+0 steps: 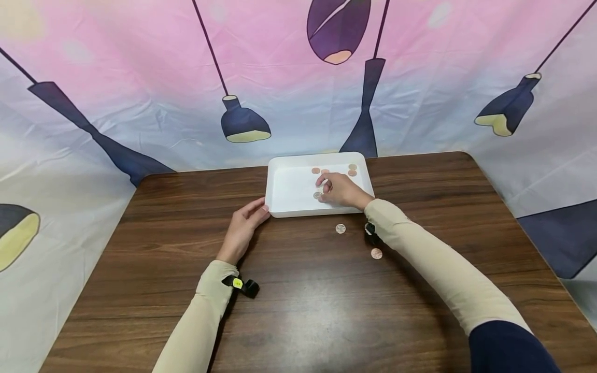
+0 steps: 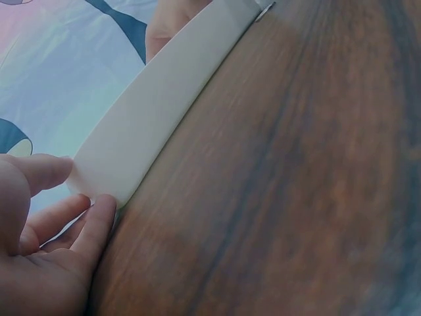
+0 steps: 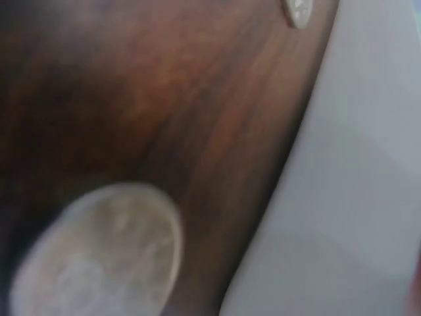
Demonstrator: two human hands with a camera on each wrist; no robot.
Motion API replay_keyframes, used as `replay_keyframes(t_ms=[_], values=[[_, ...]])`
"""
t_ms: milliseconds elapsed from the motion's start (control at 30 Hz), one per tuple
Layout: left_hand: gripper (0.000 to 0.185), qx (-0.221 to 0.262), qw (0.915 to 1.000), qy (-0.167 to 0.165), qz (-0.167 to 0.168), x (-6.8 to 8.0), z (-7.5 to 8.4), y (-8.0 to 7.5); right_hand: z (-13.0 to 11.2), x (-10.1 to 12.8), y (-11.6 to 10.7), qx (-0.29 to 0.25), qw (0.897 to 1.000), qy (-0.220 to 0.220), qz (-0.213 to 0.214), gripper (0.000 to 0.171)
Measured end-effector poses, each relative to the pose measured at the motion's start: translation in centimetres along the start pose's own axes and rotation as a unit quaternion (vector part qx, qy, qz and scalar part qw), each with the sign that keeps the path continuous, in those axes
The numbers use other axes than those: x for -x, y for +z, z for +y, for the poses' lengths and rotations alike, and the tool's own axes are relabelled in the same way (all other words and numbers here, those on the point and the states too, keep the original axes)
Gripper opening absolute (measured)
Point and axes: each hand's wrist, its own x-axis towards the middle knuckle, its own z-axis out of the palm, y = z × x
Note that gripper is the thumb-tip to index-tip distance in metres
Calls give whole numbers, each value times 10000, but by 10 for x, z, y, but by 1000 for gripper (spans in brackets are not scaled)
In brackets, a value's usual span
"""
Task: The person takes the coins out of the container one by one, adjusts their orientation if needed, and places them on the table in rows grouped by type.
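Head view: the white plastic tray (image 1: 289, 189) sits at 12 o'clock on the wooden table (image 1: 298, 316). My left hand (image 1: 244, 225) rests at the tray's 8 o'clock corner, thumb and fingers spread and relaxed, touching the corner from outside; this placement presumably steadies the tray against sliding. My right hand (image 1: 342, 190) reaches in over the near rim from 4 o'clock. Its fingers are part-curled and narrow, thumb beside a silvery coin (image 1: 317, 195) just below the tray's centre; I cannot tell whether they grip it. Coppery coins (image 1: 315, 170) lie at 12 o'clock inside, and a close pair (image 1: 352, 173) at 2 o'clock. Outside, a loose silvery coin (image 1: 341, 228) lies near the tray at 5 o'clock, and a loose coppery coin (image 1: 376, 253) farther out, towards 4 o'clock, both probably within short reach.

Left wrist view: my fingertips bear on the tray's corner at 8 o'clock, apparently acting as a stop.

Right wrist view: a blurred coin fills 7 o'clock, the tray wall 3 o'clock. I cannot read my finger state here.
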Motion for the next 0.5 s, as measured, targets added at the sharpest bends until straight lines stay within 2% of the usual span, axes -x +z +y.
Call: replay_keyframes(t_ms=[233,500], values=[[48,-60,10000,-13,-21,1,1,0,2,-10,1,-39,9997,61,222,38],[47,36,10000,5,-45,2,2,0,3,-15,1,-116,9995,120,275,23]])
